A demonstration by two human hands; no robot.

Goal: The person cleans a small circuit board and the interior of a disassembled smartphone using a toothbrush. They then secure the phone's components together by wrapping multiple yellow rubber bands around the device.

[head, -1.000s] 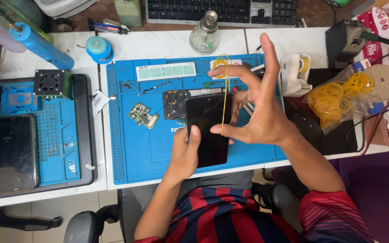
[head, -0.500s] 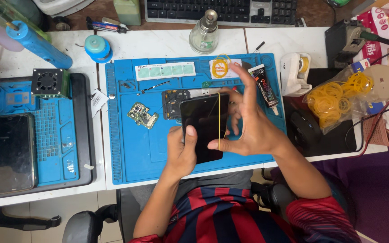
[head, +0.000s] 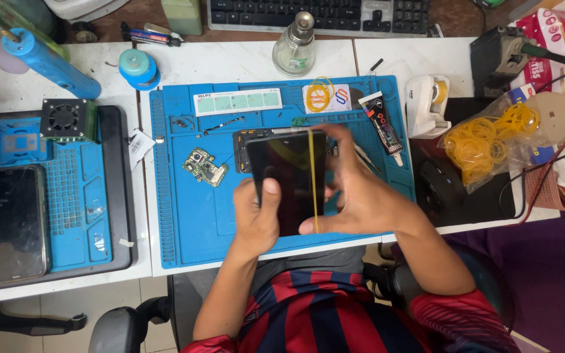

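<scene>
Resting between both hands [head: 308,206], the phone [head: 287,180] carries a yellow rubber band [head: 312,176]

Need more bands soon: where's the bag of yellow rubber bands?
Head view, right side: the bag of yellow rubber bands lies right of the tape dispenser, beyond the right hand.

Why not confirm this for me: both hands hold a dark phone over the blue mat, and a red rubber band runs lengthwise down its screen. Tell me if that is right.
Wrong in one respect: the rubber band is yellow, not red. The head view shows it. The rest stands: the left hand and the right hand hold the dark phone over the blue mat, and the band runs lengthwise down its screen.
</scene>
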